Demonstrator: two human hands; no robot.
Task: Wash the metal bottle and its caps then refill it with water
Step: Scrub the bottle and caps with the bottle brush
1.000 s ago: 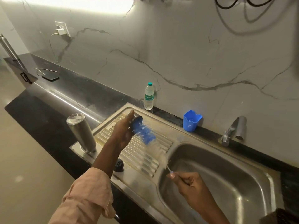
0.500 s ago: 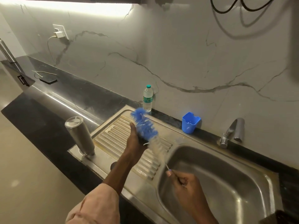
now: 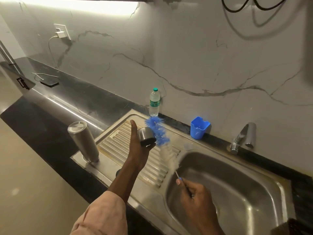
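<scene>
Scrubbing: cap's turn, so my left hand (image 3: 137, 146) is up over the drainboard (image 3: 118, 146), thumb stuck out, fingers curled around the metal cap (image 3: 146, 136).
Brush: my right hand (image 3: 196, 195) is closed on the thin wire handle of the bottle brush (image 3: 157, 133), low at 5 o'clock, so the blue bristles reach up beside the cap at 12.
Why there: holding it over the steel means drips run into the sink basin (image 3: 237, 192).
Bottle: the metal bottle (image 3: 83, 141) stands upside down at the drainboard's 9 o'clock corner, draining I'd guess.
Other cap: something dark sits behind my forearm, can't tell what it is.
Change: half a second ago the bristles stuck out above my fist; now the cap's steel side shows and the brush sits to its right.
Tap (image 3: 240, 138): off at 2 o'clock.
</scene>
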